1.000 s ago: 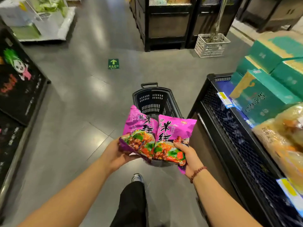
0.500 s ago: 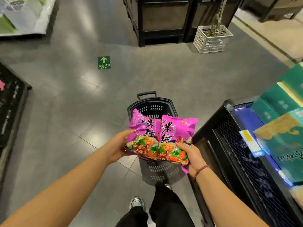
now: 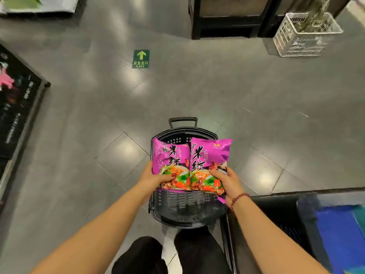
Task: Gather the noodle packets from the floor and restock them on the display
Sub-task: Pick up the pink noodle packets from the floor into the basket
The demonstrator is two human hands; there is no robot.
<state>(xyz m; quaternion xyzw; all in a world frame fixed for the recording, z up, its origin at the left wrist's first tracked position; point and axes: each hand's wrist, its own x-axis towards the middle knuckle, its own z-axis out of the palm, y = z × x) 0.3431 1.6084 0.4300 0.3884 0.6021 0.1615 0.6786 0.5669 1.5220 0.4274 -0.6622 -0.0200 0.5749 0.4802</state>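
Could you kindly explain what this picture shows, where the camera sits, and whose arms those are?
No machine here: the camera is worn on a person's head, looking down at their own bare arms. The left hand grips one pink noodle packet and the right hand grips a second pink packet, side by side above a dark shopping basket standing on the grey floor. The black display edge shows at lower right, a white crate at upper right.

2 purple plastic noodle pkts: left pkt, right pkt. 1 black plastic basket. 1 white lattice crate. 1 green floor sticker.
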